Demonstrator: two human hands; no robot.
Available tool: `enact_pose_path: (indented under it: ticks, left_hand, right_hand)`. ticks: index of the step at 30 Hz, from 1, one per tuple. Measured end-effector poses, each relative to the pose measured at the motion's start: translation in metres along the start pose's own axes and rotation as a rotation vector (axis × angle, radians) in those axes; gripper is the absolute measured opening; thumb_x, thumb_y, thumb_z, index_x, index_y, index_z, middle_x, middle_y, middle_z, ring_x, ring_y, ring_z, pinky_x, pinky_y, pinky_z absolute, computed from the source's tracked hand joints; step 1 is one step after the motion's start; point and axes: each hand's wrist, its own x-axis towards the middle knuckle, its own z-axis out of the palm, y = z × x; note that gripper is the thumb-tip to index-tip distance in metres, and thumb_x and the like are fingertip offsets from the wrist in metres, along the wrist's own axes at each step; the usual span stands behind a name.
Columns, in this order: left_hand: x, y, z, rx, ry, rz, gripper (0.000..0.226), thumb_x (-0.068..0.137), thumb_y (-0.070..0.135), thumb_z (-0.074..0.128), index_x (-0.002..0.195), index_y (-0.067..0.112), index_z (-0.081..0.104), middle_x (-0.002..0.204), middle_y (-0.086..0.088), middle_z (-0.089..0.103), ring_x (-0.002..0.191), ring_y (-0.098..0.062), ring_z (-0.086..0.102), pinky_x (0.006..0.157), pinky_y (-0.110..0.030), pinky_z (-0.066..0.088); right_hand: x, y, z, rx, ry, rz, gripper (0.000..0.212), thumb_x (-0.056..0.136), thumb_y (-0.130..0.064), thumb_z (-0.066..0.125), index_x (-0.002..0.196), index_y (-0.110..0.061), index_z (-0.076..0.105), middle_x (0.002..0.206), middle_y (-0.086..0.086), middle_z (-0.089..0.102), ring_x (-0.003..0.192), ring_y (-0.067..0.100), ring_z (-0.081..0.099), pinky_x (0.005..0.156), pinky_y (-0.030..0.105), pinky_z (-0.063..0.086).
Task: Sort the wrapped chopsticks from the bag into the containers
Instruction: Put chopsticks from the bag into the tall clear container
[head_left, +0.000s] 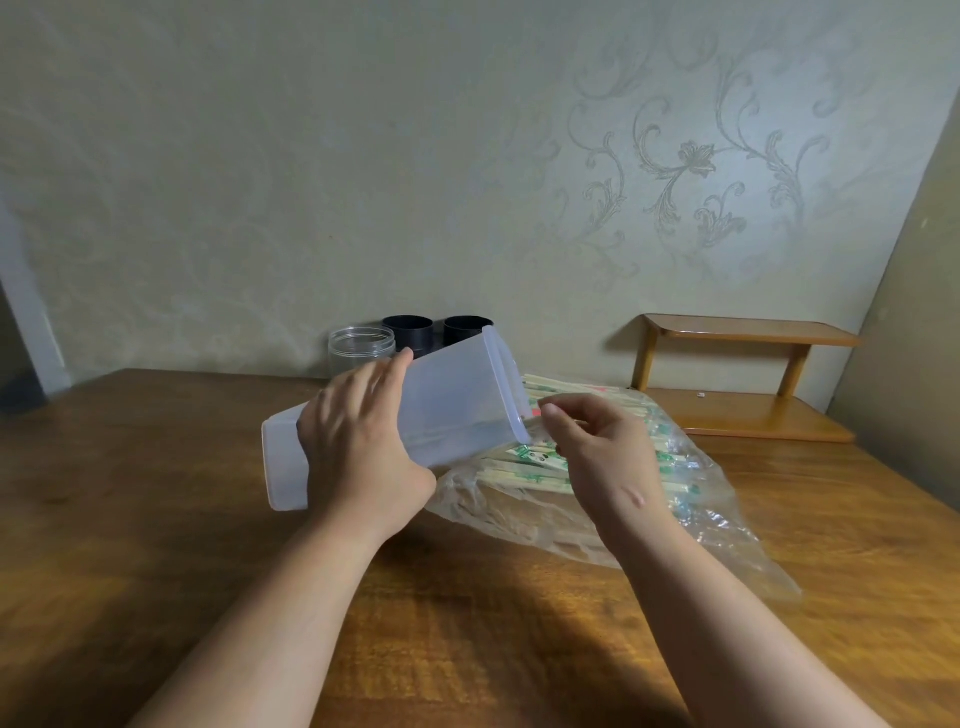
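Both bare forearms reach up from the lower edge. Mid-frame, the left hand (358, 436) grips a box (457, 395); the right hand (597, 447) is beside it, fingers curled, grasp unclear.

In the middle of the frame the left hand (358, 441) grips a tilted translucent container (457, 395) above the table (156, 493), its open end just beside the right hand (602, 452), which hangs with curled fingers over the clear bag (717, 519) of wrapped chopsticks (519, 467).
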Motion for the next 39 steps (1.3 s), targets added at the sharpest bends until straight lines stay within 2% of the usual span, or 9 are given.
enact_pose_path:
  ticks: [4,11,15,19,21,27,31,34,39]
  left_hand:
    - [0.001,0.0,-0.002,0.0,0.0,-0.022,0.106,0.054,0.016,0.083,0.148,0.025,0.035,0.139,0.0,0.044,0.129,-0.023,0.032,0.106,-0.048,0.029]
    - [0.001,-0.001,-0.003,-0.002,0.015,-0.053,0.104,0.056,0.013,0.082,0.148,0.025,0.036,0.14,0.0,0.044,0.13,-0.023,0.031,0.106,-0.047,0.028]
    - [0.001,-0.001,-0.003,-0.003,0.002,-0.05,0.104,0.057,0.015,0.082,0.148,0.026,0.034,0.141,0.001,0.042,0.131,-0.021,0.028,0.107,-0.048,0.027]
    - [0.001,-0.001,-0.002,0.0,0.0,-0.054,0.104,0.057,0.016,0.083,0.149,0.027,0.033,0.142,0.001,0.042,0.131,-0.021,0.028,0.107,-0.048,0.028]
    - [0.001,-0.001,-0.002,0.0,0.015,-0.055,0.104,0.057,0.014,0.082,0.149,0.026,0.034,0.142,0.001,0.042,0.13,-0.022,0.028,0.107,-0.047,0.028]
    - [0.0,0.0,0.0,0.001,0.023,-0.04,0.103,0.056,0.012,0.08,0.148,0.025,0.036,0.141,0.001,0.043,0.129,-0.021,0.029,0.106,-0.046,0.027]
    - [-0.001,0.0,0.001,0.007,0.012,-0.035,0.103,0.057,0.013,0.078,0.149,0.026,0.035,0.142,0.001,0.043,0.131,-0.022,0.03,0.107,-0.045,0.027]
    - [0.0,-0.001,0.0,0.005,0.019,-0.044,0.103,0.056,0.013,0.08,0.148,0.026,0.035,0.141,0.001,0.043,0.13,-0.022,0.03,0.107,-0.046,0.028]
    - [0.001,-0.002,-0.001,0.002,0.029,-0.054,0.103,0.056,0.014,0.082,0.147,0.026,0.036,0.139,0.0,0.044,0.129,-0.022,0.031,0.105,-0.047,0.029]
  right_hand:
    - [0.002,-0.002,-0.004,-0.013,0.049,-0.004,0.011,0.091,-0.018,0.064,0.083,-0.024,0.068,0.078,-0.006,0.068,0.078,0.02,0.065,0.07,0.039,0.053]
    - [0.0,-0.009,-0.011,0.063,-0.086,0.087,0.022,0.083,0.005,0.048,0.076,-0.009,0.064,0.061,0.005,0.064,0.051,0.018,0.053,0.051,0.032,0.042]
    - [-0.004,-0.013,-0.01,-0.013,-0.371,0.165,0.029,0.082,0.01,0.04,0.078,-0.001,0.066,0.072,0.016,0.073,0.065,0.029,0.068,0.063,0.038,0.055]
    - [-0.002,-0.001,-0.004,-0.338,-0.49,0.111,0.02,0.081,-0.012,0.06,0.065,-0.012,0.073,0.079,0.013,0.075,0.081,0.033,0.071,0.078,0.051,0.057]
    - [-0.002,0.003,-0.001,-0.515,-0.537,0.095,0.025,0.083,-0.016,0.059,0.062,-0.016,0.073,0.087,0.008,0.076,0.087,0.03,0.071,0.08,0.049,0.058]
    - [-0.002,0.022,0.006,-0.854,-0.618,0.093,0.036,0.083,-0.006,0.044,0.097,-0.014,0.075,0.105,0.005,0.072,0.094,0.023,0.066,0.085,0.038,0.056]
    - [0.001,0.042,0.009,-0.845,-0.623,0.015,0.037,0.095,-0.018,0.041,0.127,-0.015,0.06,0.145,-0.002,0.044,0.131,0.023,0.048,0.104,0.034,0.042]
    - [0.005,0.047,0.006,-0.836,-0.466,-0.031,0.047,0.096,-0.025,0.048,0.142,-0.021,0.05,0.157,-0.004,0.032,0.137,0.022,0.042,0.111,0.036,0.035]
    - [0.01,0.053,0.005,-0.812,-0.331,-0.075,0.057,0.093,-0.052,0.055,0.145,-0.027,0.048,0.159,-0.006,0.03,0.141,0.02,0.036,0.113,0.044,0.032]
